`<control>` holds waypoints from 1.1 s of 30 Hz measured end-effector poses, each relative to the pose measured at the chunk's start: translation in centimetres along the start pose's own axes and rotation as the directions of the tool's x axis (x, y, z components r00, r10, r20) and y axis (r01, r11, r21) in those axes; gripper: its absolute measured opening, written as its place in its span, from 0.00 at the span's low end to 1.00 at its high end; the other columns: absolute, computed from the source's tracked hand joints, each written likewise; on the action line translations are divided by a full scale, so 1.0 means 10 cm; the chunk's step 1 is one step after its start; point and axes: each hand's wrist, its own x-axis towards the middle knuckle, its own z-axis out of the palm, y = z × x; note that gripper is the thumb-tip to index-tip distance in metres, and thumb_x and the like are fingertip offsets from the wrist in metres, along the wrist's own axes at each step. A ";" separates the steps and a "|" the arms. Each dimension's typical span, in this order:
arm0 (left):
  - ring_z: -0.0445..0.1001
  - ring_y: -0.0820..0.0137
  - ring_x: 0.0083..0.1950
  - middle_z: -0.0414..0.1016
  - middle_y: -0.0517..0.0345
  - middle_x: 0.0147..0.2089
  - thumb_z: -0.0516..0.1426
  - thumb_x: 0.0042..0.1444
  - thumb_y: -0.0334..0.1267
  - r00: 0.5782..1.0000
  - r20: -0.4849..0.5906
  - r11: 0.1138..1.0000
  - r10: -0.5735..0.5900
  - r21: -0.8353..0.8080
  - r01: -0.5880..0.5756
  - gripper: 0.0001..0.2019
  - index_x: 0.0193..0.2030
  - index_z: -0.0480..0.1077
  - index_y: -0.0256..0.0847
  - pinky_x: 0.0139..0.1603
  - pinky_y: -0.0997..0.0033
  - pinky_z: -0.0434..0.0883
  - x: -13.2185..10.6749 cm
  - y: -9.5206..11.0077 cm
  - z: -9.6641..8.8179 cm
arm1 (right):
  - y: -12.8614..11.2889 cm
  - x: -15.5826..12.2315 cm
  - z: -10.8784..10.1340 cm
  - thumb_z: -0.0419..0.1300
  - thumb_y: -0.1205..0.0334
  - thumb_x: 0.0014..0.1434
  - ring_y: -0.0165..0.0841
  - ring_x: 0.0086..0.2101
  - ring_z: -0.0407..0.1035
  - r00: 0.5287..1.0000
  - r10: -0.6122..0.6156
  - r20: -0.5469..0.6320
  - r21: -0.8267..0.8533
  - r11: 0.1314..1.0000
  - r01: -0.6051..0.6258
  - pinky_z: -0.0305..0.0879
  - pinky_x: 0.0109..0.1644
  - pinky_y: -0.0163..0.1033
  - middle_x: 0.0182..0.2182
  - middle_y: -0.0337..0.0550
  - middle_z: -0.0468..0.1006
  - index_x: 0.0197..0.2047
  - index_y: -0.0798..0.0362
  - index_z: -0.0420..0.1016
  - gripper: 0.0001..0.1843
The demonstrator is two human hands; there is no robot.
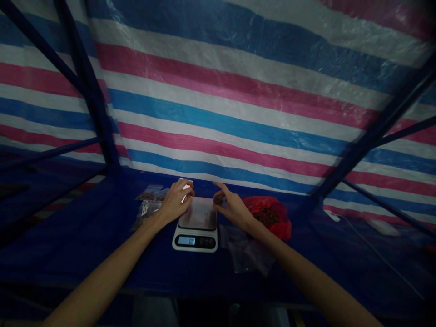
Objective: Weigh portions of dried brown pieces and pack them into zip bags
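Bare forearms (112,268) stretch before us toward a striped sheet (238,81), over a blue table (153,268) where a white scale (197,225) reads 0.0, a red bag (285,222) of brown pieces (267,217) to its right and clear bags (245,252) on either side. Our left hand (177,200) curls at the scale's far left corner, whether gripping anything we cannot tell, while our right hand (233,206) pinches a dark clump (219,200) at the right edge

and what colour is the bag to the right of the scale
The bag is red, seen in the head view.
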 end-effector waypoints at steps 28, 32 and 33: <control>0.69 0.62 0.52 0.72 0.53 0.49 0.50 0.59 0.26 0.993 0.064 0.995 -0.104 0.016 0.103 0.11 0.41 0.71 0.41 0.54 0.57 0.64 -0.02 -0.02 0.04 | 0.75 -0.78 -0.54 0.55 0.62 0.67 0.41 0.42 0.75 0.954 0.002 -0.299 -0.205 0.976 -0.066 0.72 0.48 0.48 0.43 0.49 0.78 0.52 0.50 0.76 0.13; 0.68 0.63 0.52 0.72 0.55 0.48 0.49 0.59 0.26 0.992 0.063 0.994 -0.108 -0.020 0.109 0.12 0.44 0.70 0.42 0.56 0.57 0.65 -0.03 -0.01 0.06 | 0.79 -0.77 -0.58 0.54 0.64 0.67 0.40 0.41 0.74 0.961 0.016 -0.277 -0.203 0.976 -0.074 0.70 0.48 0.47 0.42 0.49 0.77 0.52 0.51 0.76 0.14; 0.68 0.63 0.53 0.72 0.55 0.48 0.49 0.59 0.26 0.991 0.069 0.993 -0.111 -0.026 0.113 0.12 0.44 0.69 0.42 0.56 0.57 0.65 -0.03 -0.01 0.06 | 0.81 -0.77 -0.59 0.54 0.64 0.67 0.40 0.41 0.74 0.964 0.018 -0.267 -0.199 0.977 -0.073 0.70 0.48 0.47 0.42 0.49 0.77 0.52 0.51 0.76 0.14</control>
